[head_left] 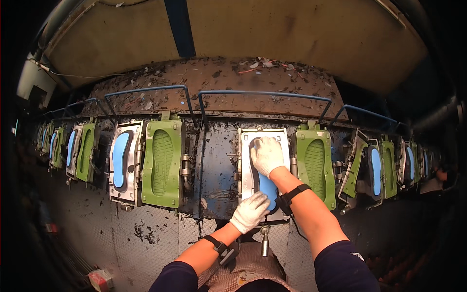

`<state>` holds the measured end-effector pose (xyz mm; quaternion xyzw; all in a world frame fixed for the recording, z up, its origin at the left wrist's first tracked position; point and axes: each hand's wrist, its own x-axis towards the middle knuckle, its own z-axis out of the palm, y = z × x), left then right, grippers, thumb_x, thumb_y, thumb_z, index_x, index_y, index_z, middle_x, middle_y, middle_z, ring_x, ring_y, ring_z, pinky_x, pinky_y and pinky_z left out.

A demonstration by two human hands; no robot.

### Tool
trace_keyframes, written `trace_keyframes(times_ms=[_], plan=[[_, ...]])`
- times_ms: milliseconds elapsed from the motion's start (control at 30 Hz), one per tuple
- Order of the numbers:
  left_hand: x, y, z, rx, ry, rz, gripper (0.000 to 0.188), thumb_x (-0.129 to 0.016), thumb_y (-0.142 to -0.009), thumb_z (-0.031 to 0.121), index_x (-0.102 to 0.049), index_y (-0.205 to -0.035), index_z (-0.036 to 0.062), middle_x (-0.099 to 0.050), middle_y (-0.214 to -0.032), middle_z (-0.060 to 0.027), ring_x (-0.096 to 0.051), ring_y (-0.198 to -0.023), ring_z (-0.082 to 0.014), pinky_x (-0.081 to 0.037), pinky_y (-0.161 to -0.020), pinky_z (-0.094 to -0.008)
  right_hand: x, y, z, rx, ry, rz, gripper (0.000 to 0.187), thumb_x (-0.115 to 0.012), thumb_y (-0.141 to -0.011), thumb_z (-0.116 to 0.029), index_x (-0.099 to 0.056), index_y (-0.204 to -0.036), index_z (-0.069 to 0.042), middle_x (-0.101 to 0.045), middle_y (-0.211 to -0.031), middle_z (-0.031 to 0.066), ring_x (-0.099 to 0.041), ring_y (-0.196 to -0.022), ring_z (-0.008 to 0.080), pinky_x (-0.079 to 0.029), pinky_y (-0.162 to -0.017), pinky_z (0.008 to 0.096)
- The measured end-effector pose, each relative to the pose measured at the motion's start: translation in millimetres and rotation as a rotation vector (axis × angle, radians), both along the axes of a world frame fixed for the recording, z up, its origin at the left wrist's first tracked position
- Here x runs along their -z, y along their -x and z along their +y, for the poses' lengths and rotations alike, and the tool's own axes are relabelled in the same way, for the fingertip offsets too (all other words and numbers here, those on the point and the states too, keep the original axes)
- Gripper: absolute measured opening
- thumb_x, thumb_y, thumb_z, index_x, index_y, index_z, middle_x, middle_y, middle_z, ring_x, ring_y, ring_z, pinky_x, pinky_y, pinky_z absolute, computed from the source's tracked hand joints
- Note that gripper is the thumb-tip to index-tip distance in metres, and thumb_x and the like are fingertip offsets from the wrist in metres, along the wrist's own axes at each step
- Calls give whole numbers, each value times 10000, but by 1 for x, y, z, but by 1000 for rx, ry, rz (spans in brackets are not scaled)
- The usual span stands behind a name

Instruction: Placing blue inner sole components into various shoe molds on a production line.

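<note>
A blue insole-shaped piece [267, 189] with a dark rim lies on a silver mould plate [246, 168] in front of me. My right hand [268, 155], in a white glove, is closed over its far end, the fingers curled down and their tips hidden. At the near end, my gloved left hand [250, 212] has its fingers bent and together against the left edge of the blue insole. Hinged beside the plate on the right stands the green mould half [315, 168], showing a ribbed sole-shaped hollow.
Another mould, with a silver plate [130, 187] bearing a blue insole and a green half [162, 165], lies to the left. More moulds [376, 170] line both sides. Blue rails [265, 93] run behind, before a scrap-littered brown surface [219, 80]. A metal handle [265, 243] projects near me.
</note>
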<state>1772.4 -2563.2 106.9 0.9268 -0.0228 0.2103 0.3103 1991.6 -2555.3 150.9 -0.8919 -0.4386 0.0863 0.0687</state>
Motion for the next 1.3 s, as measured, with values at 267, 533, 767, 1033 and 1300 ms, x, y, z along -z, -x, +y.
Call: trace_keyframes(times_ms=[267,533,767,1033,1300], plan=[[-18,-52,46,589,-284,121,368,-752,-783,217,-658,-1093,41,-602,-1344,-199,-507,-1347,-388,-318,-1203,-610,-18,73,-114,307,-537,346,434,-616,-983,-276,-653,-1318,-2,-540,-1472,227,-512,-1369,386,-412,-1158,447],[-34,-90,42,894,-301,402,737,-729,-852,274,-476,-1530,135,-394,-1646,-137,-244,-1587,-317,-176,-1269,-635,-3,224,-226,979,-364,2025,280,-674,-1018,-306,-602,-1134,-61,-648,-784,55,-652,-661,203,-554,-586,334],[-36,-91,76,484,-11,398,756,-483,-1002,565,-446,-1546,41,-348,-1646,-250,-246,-1571,-410,-174,-1284,-560,-29,158,-217,-108,344,416,167,-603,-919,-160,-671,-1020,-45,-720,-862,195,-743,-793,361,-595,-689,468],[74,-65,103,-637,1695,413,694,-403,-1101,517,-516,-1475,-58,-599,-1432,-231,-572,-1301,-310,-423,-1114,-385,-28,126,-222,-242,146,494,222,-676,-909,-236,-699,-1032,-53,-717,-927,139,-727,-853,343,-589,-734,449],[109,68,119,-593,674,586,475,-500,-1075,387,-662,-1244,-26,-735,-1103,-191,-686,-1062,-303,-497,-979,-405,-59,71,-323,339,-606,553,230,-707,-922,-159,-732,-1115,-36,-659,-1259,99,-652,-1055,289,-548,-949,396]])
